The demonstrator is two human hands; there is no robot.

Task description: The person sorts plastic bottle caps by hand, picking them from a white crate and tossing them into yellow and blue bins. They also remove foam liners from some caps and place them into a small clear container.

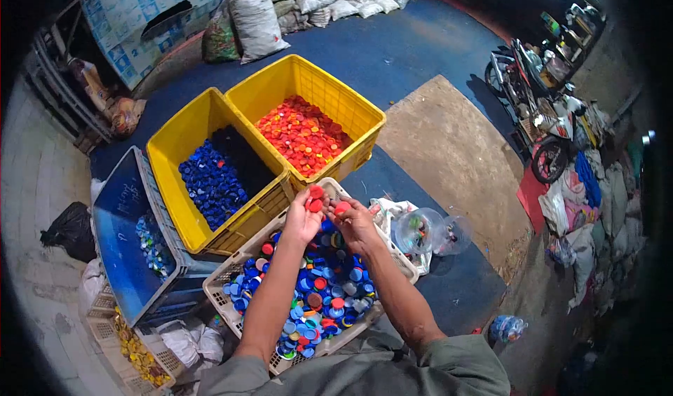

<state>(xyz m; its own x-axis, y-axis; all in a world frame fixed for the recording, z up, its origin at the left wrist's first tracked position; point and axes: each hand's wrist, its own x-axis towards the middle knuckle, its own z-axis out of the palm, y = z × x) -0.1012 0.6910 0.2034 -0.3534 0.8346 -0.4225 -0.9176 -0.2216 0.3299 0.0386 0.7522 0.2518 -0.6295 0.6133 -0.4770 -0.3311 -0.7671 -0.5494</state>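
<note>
My left hand [303,219] is closed around red bottle caps [317,193], a few of them showing at its fingertips. Close beside it, my right hand [356,224] pinches another red cap [341,207]. Both hands are above a white plastic basket [221,301] heaped with mixed bottle caps [319,284], mostly blue, with some red, white and brown ones. Beyond the hands, red and orange caps [301,133] lie in one yellow crate [336,101]. Dark blue caps [210,179] fill part of a second yellow crate [168,140].
A blue crate [126,256] with pale caps stands at the left, above a basket of yellow caps [137,350]. Clear plastic containers [418,230] sit right of the white basket. Sacks [256,21] line the back; a motorcycle [526,101] is at the right.
</note>
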